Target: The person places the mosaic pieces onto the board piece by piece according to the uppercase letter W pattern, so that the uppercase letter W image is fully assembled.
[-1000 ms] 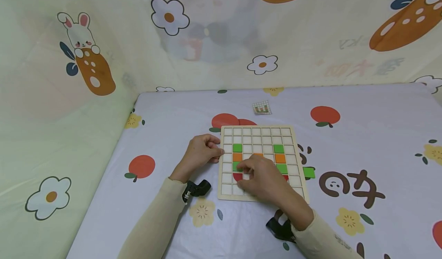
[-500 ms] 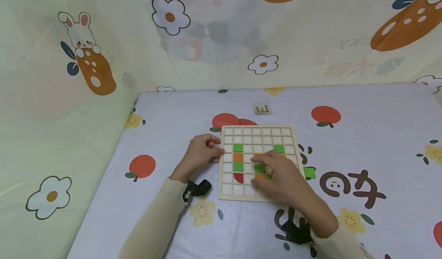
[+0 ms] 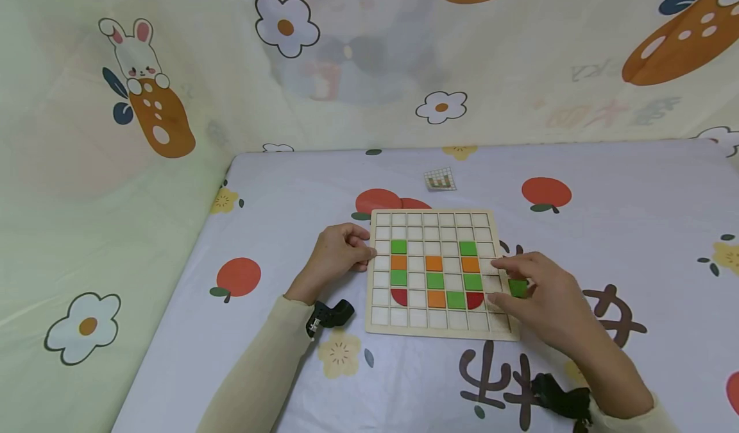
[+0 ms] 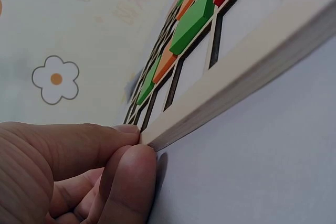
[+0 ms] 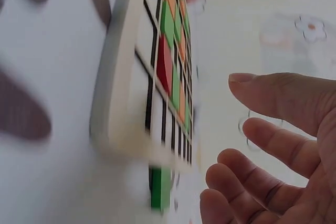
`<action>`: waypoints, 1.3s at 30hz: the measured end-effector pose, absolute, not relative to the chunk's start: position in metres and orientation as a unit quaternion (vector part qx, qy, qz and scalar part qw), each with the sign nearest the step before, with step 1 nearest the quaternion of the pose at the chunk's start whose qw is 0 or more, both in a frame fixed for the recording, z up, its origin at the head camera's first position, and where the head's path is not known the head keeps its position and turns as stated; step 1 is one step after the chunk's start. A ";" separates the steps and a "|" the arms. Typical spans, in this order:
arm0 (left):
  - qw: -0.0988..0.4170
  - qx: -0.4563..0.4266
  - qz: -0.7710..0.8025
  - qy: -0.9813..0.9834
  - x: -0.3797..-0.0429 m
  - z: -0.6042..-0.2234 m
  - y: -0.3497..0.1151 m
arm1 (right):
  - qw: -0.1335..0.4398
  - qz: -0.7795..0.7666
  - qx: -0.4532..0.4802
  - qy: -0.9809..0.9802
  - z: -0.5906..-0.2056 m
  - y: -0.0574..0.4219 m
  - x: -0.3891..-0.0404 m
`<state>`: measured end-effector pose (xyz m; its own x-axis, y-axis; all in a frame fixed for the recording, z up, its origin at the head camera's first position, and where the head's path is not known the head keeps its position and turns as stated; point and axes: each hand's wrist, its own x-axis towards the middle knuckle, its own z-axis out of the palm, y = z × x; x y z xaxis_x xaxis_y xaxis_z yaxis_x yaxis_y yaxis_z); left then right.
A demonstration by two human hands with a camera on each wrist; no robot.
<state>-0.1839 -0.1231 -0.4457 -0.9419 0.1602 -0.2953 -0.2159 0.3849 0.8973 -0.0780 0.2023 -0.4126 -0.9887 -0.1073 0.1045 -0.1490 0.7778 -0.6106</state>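
A wooden grid board [image 3: 441, 336] lies on the table with green, orange and red pieces set in its cells. At its left edge my left hand [image 3: 335, 254] pinches the frame between thumb and index finger, as the left wrist view shows. My right hand [image 3: 548, 301] hovers over the board's right edge, fingers spread and nothing between them. Beside that edge lies a loose green square block [image 3: 518, 287], partly covered by the right hand; the right wrist view shows the same green block [image 5: 160, 190] past the board's corner. A red rounded piece [image 3: 475, 300] sits in a cell left of the right thumb.
Behind the board lies a small pattern card [image 3: 440, 179] with a printed grid. The table wears a white cloth [image 3: 635, 228] printed with fruit, flowers and dark lettering. A patterned fabric wall [image 3: 358, 118] rises at the back and left.
My right hand has moved right, from over the board's lower left pieces to its right edge, uncovering the middle and right pieces. My left hand has stayed at the left edge.
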 end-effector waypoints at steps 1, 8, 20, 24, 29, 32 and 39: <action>0.170 -0.017 0.555 0.814 -0.184 -0.446 -0.123 | 0.036 0.326 0.063 -0.943 -0.414 0.208 -0.078; 0.168 -0.015 0.557 0.813 -0.185 -0.447 -0.123 | 0.035 0.303 0.026 -0.952 -0.423 0.237 -0.077; 0.169 -0.013 0.553 0.816 -0.185 -0.447 -0.123 | -0.073 0.302 -0.024 -0.950 -0.431 0.251 -0.082; 0.167 -0.014 0.554 0.816 -0.184 -0.447 -0.123 | -0.080 0.296 -0.016 -0.952 -0.433 0.251 -0.084; 0.167 -0.019 0.551 0.818 -0.184 -0.447 -0.123 | -0.080 0.287 -0.010 -0.954 -0.434 0.252 -0.086; 0.167 -0.020 0.549 0.818 -0.185 -0.448 -0.123 | -0.080 0.285 -0.007 -0.955 -0.434 0.252 -0.086; 0.164 -0.017 0.549 0.819 -0.186 -0.450 -0.123 | -0.079 0.278 -0.009 -0.957 -0.435 0.251 -0.087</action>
<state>-0.1856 -0.1235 -0.4497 -0.9454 0.1517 -0.2885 -0.2090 0.3970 0.8937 -0.0868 0.2505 -0.4346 -0.9873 -0.0274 -0.1568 0.0608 0.8452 -0.5310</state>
